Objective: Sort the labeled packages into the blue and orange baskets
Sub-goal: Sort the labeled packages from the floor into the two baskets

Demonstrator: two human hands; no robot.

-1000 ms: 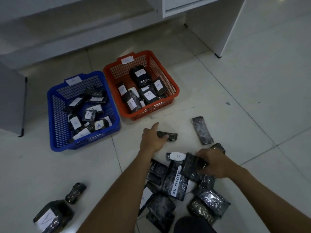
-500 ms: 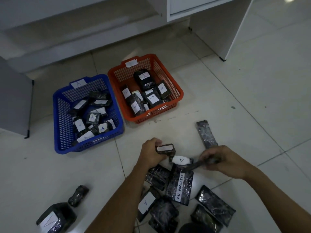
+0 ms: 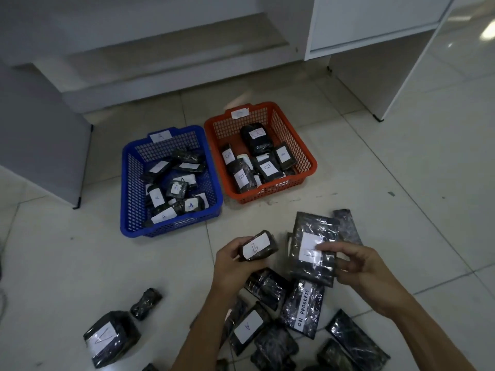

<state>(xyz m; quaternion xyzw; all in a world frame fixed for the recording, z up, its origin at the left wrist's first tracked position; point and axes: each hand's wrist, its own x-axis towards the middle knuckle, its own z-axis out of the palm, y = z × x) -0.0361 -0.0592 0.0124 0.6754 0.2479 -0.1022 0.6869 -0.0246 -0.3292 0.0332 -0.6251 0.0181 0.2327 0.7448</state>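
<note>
My left hand (image 3: 235,266) grips a small black package (image 3: 258,245) with a white label, lifted above the floor. My right hand (image 3: 359,266) pinches a larger flat black package (image 3: 313,245) by its white label, held upright beside the small one. The blue basket (image 3: 128,199), tagged A, holds several A-labeled packages. Right of it, the orange basket (image 3: 308,156) holds several B-labeled packages. A pile of black packages (image 3: 270,341) lies on the tiles under my arms; one reads "ON PROGRESS" (image 3: 304,309).
A big A-labeled package (image 3: 109,338) and a small unlabeled roll (image 3: 146,303) lie on the floor at lower left. A long black package (image 3: 348,226) lies behind my right hand. White cabinet legs (image 3: 380,119) and a grey panel (image 3: 40,145) stand behind the baskets.
Both hands lifted their packages off the pile. The left turned its small package label-up; the right raised the flat package upright, showing its label. The view tilted up slightly.
</note>
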